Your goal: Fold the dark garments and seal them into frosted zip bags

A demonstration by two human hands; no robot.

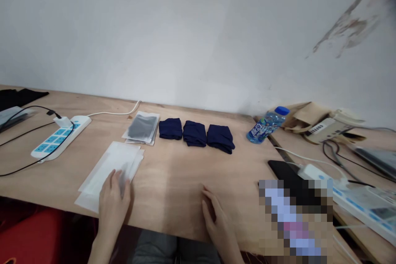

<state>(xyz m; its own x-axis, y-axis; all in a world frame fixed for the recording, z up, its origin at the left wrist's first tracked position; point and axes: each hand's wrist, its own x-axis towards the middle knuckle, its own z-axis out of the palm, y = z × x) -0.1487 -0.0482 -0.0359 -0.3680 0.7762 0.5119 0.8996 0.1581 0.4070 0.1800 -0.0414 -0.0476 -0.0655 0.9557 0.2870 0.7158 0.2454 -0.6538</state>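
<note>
The left hand [114, 192] rests on flat, frosted white plastic bags [108, 161], perhaps steadying them; whether its grip pinches any, I cannot tell. Right of the bags, the right hand [216, 216] is empty, grip parted; behind-right, three folded navy fabric bundles [194, 133] sit aligned, seemingly for reach.

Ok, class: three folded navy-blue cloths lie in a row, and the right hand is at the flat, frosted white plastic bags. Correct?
Not quite: the head view shows the left hand at the flat, frosted white plastic bags. The rest stands.
</note>
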